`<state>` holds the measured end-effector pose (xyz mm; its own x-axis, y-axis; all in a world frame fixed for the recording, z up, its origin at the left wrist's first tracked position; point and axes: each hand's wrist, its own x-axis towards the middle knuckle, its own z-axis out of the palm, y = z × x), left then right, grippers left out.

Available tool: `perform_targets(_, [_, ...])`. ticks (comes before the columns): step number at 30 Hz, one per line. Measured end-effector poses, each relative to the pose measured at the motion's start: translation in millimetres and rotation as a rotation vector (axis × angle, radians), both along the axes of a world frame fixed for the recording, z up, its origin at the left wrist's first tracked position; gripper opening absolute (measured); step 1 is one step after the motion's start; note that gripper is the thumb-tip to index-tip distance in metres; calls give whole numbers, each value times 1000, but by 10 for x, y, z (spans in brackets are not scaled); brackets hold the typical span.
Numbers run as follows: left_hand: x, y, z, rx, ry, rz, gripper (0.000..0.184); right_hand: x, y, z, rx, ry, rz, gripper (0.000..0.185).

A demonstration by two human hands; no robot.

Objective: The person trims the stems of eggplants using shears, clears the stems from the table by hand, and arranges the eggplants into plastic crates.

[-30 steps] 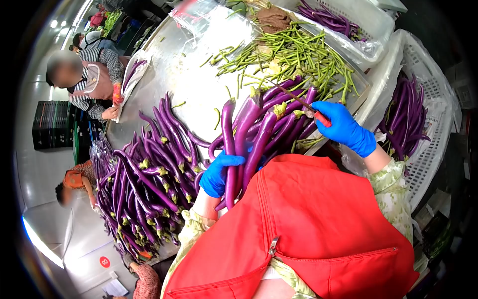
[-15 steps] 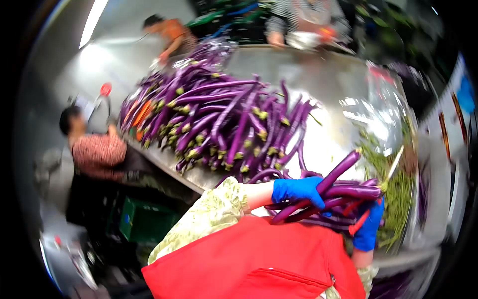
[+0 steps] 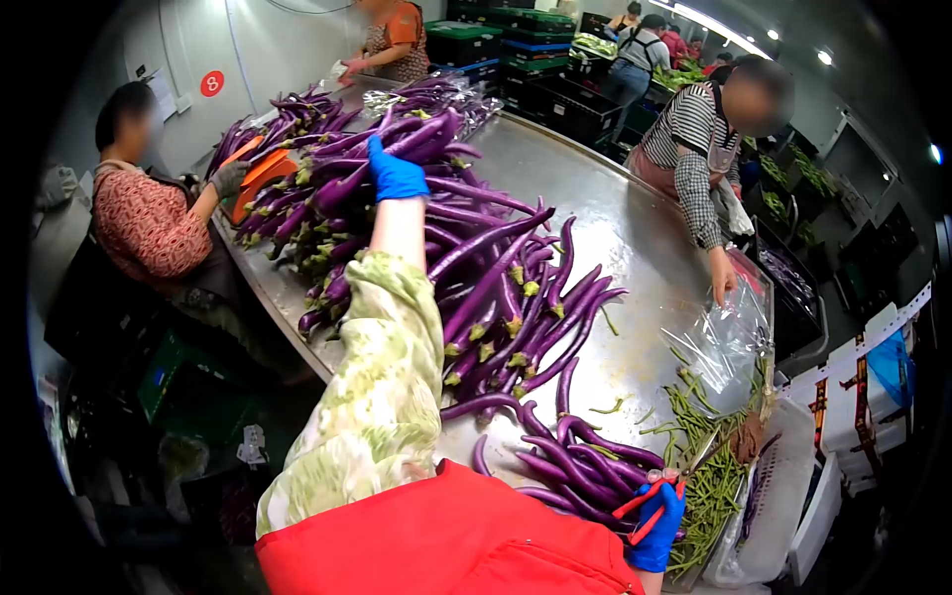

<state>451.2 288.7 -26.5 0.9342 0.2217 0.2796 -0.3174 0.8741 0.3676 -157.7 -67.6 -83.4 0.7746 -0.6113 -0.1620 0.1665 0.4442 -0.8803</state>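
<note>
My left hand (image 3: pixel 399 177), in a blue glove, reaches over the large pile of purple eggplants (image 3: pixel 486 248). It is closed around several eggplants (image 3: pixel 342 188) at the top; the palm side is hidden. Close to my red apron, my gloved right hand (image 3: pixel 658 528) is wrapped round red-handled scissors (image 3: pixel 635 506), whose blades point away to the upper right. A smaller group of eggplants (image 3: pixel 580 466) lies just left of the scissors. Cut green stems (image 3: pixel 709 496) are heaped on the metal table (image 3: pixel 635 347) beyond my right hand.
Clear plastic bags (image 3: pixel 719 337) lie at the table's right edge, where a co-worker's hand (image 3: pixel 722 278) touches them. Another person (image 3: pixel 149 218) at the left holds something orange (image 3: pixel 263 178). A white crate (image 3: pixel 764 496) stands at the right. Stacked crates (image 3: pixel 506 50) fill the back.
My left hand has moved from beside the scissors to the top of the pile at the upper left, with eggplants. The right hand stays low with the scissors. The view has turned.
</note>
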Motion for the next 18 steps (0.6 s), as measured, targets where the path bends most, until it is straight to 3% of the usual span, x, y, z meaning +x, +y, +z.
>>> perform_targets(2, [497, 257, -327, 18, -43, -66, 49, -127, -78, -41, 11, 36, -52, 30])
perform_targets(4, [346, 261, -214, 299, 39, -12, 46, -179, -101, -9, 34, 33, -71, 30])
perform_targets(7, [-349, 146, 241, 1345, 110, 287, 43, -267, -75, 27, 42, 45, -114, 26])
perform_targets(9, [-647, 161, 452, 1718, -31, 378, 43, -281, -74, 34, 53, 14, -96, 22])
perform_targets(12, [-905, 174, 626, 1557, -255, 106, 45, -386, -39, 28, 96, -85, -83, 19])
perform_targets(16, [-1087, -74, 669, 660, -106, -712, 31, -678, 3, 50, 17, -15, -238, 25])
perform_targets(17, [-1397, -343, 722, 561, -77, -841, 30, -766, 6, 10, 11, -53, -266, 26])
perform_targets(18, [-1856, -737, 706, 730, -116, -810, 31, -868, 8, -65, -3, -53, -314, 27])
